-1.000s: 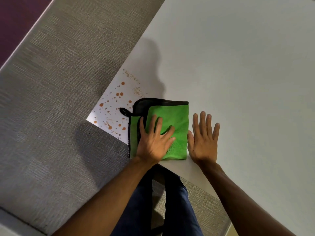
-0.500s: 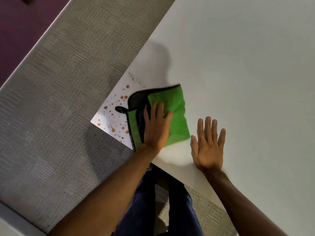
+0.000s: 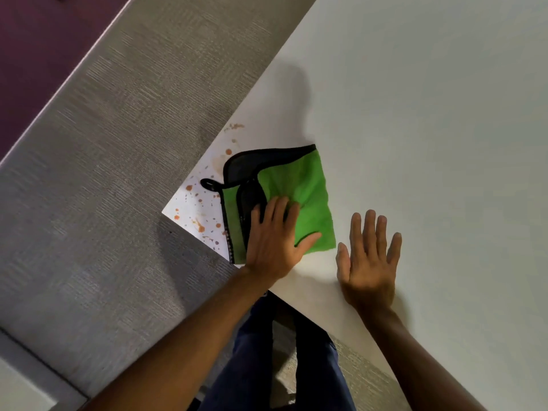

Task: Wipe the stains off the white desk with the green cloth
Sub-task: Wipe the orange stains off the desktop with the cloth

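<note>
1. Left fingers: straight and spread, pressed flat on the green cloth. No curl and no pinch, so we read it as a flat-palm push.
2. Left hand covers the cloth's near-left part, over the black-lined fold. The wrist hangs past the near edge.
3. Right hand: fingers straight, flat on the bare surface just right of the cloth, not touching it and holding nothing. We judge it is bracing.
4. The cloth is folded, with black trim and a loop on its left side. It lies on the surface near the left corner.
5. Change: a second ago the cloth sat square by the near edge. It has since slid away from that edge and twisted a little. The right hand has kept its place.
6. Stains: orange specks show on the corner left of the cloth, with a few more past its far-left trim.
7. We take it that wiping has only just started and most of the mess is untouched. The next push should go left, toward the corner, and a long stroke could run the cloth off the edge.
8. Further out are the grey carpet floor and legs in dark blue under the near edge.
</note>
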Demonstrator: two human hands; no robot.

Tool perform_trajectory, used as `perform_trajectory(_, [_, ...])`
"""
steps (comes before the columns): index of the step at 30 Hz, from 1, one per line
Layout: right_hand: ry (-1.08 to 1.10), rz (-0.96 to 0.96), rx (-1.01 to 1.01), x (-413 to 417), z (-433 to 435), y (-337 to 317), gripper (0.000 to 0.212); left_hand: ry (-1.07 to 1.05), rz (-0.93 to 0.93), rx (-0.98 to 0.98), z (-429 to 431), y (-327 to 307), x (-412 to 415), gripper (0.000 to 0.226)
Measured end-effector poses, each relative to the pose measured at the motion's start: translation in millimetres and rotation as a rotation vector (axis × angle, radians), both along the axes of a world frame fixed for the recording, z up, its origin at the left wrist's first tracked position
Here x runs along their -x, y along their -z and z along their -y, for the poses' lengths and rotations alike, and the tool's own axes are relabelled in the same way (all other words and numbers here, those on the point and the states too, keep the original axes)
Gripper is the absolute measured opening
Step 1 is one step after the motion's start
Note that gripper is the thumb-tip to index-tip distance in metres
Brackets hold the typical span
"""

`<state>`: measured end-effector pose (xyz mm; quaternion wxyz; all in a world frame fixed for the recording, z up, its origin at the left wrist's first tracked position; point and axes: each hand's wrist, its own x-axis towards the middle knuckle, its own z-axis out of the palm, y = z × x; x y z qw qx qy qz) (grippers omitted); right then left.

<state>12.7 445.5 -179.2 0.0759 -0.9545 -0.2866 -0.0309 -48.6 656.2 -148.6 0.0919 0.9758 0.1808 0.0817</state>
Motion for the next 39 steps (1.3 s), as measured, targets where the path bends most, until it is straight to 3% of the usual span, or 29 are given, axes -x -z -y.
perform_trajectory(5, [-0.012,-0.011,0.042,-1.0,-1.5,-1.8,0.064,0.012,0.013,-0.094,-6.5,2.5,-12.6,0.021])
perform_trajectory(12, [0.006,-0.077,0.097,-2.4,-1.3,-2.3,0.065,0.068,-0.050,-0.145,-27.0,0.1,-36.2,0.031])
perform_trajectory(17, [0.001,-0.054,0.108,-1.1,-0.5,-0.1,0.065,-0.022,0.019,-0.167,-79.1,-6.3,-83.0,0.013])
perform_trajectory(23, [-0.002,-0.037,0.090,-0.5,1.1,1.2,0.064,-0.103,-0.100,-0.093,-119.3,-4.5,-94.2,0.086])
perform_trajectory(26, [-0.004,-0.027,0.098,-1.2,0.8,0.9,0.064,-0.157,-0.172,-0.013,-130.8,-4.4,-98.6,0.102])
perform_trajectory(32, [-0.007,-0.022,0.105,-1.4,1.9,1.9,0.065,-0.146,-0.047,-0.068,-106.9,1.4,-83.3,0.065])
perform_trajectory(36, [-0.003,-0.029,0.111,-2.2,1.7,1.9,0.065,-0.149,-0.039,-0.045,-97.5,-1.0,-75.0,0.052])
perform_trajectory(39, [-0.004,-0.038,0.101,-2.1,1.2,2.3,0.065,-0.038,0.038,-0.144,-101.9,-2.5,-77.5,0.036])
